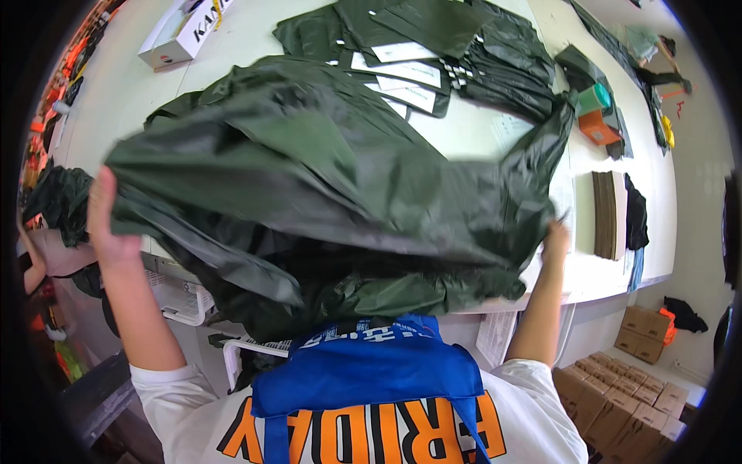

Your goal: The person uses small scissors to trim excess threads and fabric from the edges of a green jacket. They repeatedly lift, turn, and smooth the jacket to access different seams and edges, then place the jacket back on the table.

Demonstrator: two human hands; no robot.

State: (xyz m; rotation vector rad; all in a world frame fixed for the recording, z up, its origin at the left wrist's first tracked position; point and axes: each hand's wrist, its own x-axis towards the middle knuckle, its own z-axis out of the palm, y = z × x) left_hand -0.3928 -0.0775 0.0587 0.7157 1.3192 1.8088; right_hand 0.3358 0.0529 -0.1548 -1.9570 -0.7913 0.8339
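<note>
Two hands, left hand [104, 224] and right hand [553, 241], each pinch an edge of a glossy, crinkled dark-green garment [325, 193] stretched left-to-right across mid-frame

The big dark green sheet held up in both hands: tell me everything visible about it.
The dark green sheet looks like thin, glossy, crinkled fabric or plastic, perhaps a garment. It is spread wide and lifted above the white table, billowing in folds, its lower part bunched near the blue apron. The left hand grips its left edge; the right hand holds its right edge. It hides much of the table.
</note>
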